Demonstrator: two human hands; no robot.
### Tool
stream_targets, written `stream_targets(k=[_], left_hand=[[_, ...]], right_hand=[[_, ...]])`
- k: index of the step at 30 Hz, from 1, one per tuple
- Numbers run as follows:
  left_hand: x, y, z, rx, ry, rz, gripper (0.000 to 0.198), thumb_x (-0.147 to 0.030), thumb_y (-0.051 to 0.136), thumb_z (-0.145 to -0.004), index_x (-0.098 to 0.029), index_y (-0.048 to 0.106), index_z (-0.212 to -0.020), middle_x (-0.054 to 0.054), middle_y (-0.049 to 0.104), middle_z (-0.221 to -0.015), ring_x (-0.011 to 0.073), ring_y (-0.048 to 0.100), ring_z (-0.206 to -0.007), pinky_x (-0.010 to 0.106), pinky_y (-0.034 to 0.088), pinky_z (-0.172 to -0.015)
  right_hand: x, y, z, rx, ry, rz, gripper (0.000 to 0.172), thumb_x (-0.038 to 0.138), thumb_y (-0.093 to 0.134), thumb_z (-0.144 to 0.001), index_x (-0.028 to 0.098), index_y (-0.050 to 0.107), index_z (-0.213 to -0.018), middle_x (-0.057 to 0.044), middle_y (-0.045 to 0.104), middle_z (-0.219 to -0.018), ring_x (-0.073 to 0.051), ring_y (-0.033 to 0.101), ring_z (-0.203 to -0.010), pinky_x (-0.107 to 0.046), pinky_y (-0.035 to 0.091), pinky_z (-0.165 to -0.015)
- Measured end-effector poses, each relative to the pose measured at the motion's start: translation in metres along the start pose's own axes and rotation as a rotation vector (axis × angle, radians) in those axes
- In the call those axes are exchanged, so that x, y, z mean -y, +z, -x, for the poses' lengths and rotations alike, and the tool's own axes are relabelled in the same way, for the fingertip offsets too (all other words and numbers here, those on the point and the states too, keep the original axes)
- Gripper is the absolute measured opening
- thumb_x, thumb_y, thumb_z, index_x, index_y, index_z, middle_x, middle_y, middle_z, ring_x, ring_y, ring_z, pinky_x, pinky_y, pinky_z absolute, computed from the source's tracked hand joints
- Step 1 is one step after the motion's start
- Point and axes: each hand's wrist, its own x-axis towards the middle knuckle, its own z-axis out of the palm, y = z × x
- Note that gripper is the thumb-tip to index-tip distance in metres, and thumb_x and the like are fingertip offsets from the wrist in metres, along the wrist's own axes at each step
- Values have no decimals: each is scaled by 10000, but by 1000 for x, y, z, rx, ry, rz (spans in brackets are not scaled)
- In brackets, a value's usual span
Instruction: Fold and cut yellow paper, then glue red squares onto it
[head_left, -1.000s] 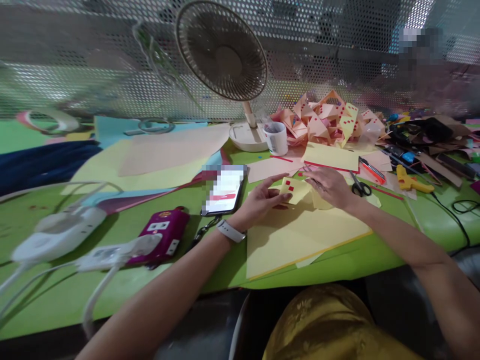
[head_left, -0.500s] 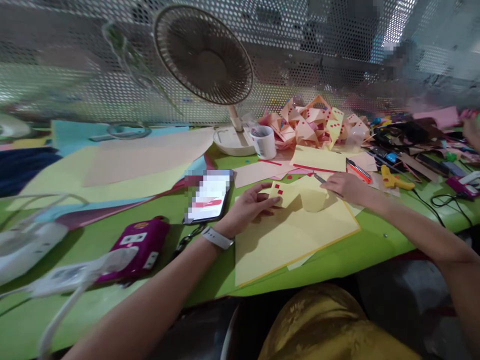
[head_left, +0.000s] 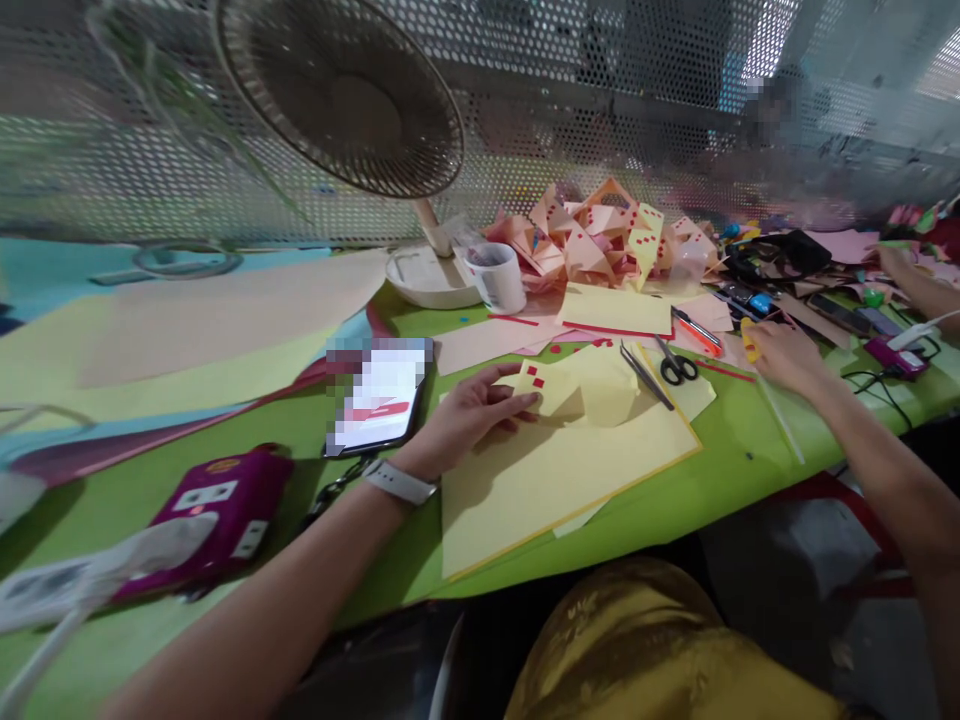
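My left hand (head_left: 476,418) pinches a folded pale yellow paper piece (head_left: 559,388) with small red squares on it. That piece stands over a large yellow sheet (head_left: 555,480). At the right, my right hand (head_left: 787,352) is closed around a yellow glue gun (head_left: 750,342), most of it hidden by the fingers. A pale translucent stick (head_left: 781,420) slants down below this hand. Between my hands, tweezers (head_left: 646,376) lie at the yellow sheet's right side, beside black-handled scissors (head_left: 678,368). Small red paper bits (head_left: 556,349) are scattered behind the folded piece.
A phone (head_left: 382,395) and a purple power adapter (head_left: 214,515) with a white plug lie to the left. Behind stand a fan (head_left: 345,105), a white mug (head_left: 496,280) and a heap of folded pink papers (head_left: 589,240). Another person's hand (head_left: 904,268) is at far right.
My right hand has let go of the tweezers, leaving them on the sheet, and moved right onto the glue gun. My left hand still holds the folded paper. The view has shifted right.
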Motion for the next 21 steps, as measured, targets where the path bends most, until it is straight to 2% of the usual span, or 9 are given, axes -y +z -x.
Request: stream_targets(k=[3,6,8,10,13,16,17,19,21], left_hand=[[1,0,-1,13,8,41,655,-373,883,-645,-202,560,-1188,-18,713,-630,160,704,-569,148,440,-391],[3,0,-3,28,38,73,635,-340,882,-653,-198,562,-1182,-24,704,-632,168,720,-602,153,458,-414],[4,-1,-4,25,65,101,641,-313,879,-660,-191,555,-1200,-31,702,-649,167,729,-630,157,478,-440],[4,-2,-5,22,79,141,664,-290,876,-662,-184,542,-1227,-33,709,-680,165,733,-647,166,499,-467],[4,-2,-5,36,67,190,689,-274,872,-664,-179,530,-1254,-31,721,-711,172,740,-671,191,533,-511],[2,-1,-4,54,77,231,708,-269,873,-667,-183,520,-1275,-34,727,-719,176,746,-715,219,572,-586],[1,-1,-3,56,85,237,715,-270,873,-668,-183,515,-1281,-32,731,-726,175,747,-728,222,578,-600],[0,0,-2,56,97,240,718,-279,872,-673,-182,510,-1286,-23,737,-739,174,748,-739,219,577,-599],[-1,1,-1,44,115,232,694,-292,867,-683,-180,518,-1272,-19,736,-735,175,749,-737,210,569,-581]], right_hand=[[-24,6,3,177,187,-9,501,244,564,-873,127,515,-1357,-196,597,-1245,-319,603,-1076,-404,470,-870],[-29,12,4,172,231,-61,616,230,554,-878,116,390,-1461,-214,535,-1309,-305,601,-1087,-372,468,-856],[-30,14,6,109,239,-73,688,196,558,-867,90,321,-1504,-242,489,-1344,-308,572,-1141,-366,460,-877],[-31,13,10,11,232,-84,687,194,569,-865,65,342,-1501,-265,481,-1337,-313,537,-1191,-374,443,-915],[-26,6,14,-272,306,-205,638,199,597,-852,33,438,-1447,-298,504,-1301,-313,482,-1251,-380,408,-969],[-7,-7,8,-544,469,-645,531,210,652,-800,68,565,-1304,-290,546,-1271,-290,483,-1249,-369,430,-931],[3,-11,3,-551,502,-857,429,227,642,-804,100,610,-1213,-265,583,-1233,-273,535,-1181,-360,457,-869],[31,-20,-7,-472,488,-1039,263,317,587,-837,147,647,-1028,-185,676,-1019,-220,642,-877,-318,478,-646],[64,-31,-14,-339,401,-1333,256,385,646,-778,185,635,-938,-95,696,-900,-159,624,-678,-251,423,-505]])
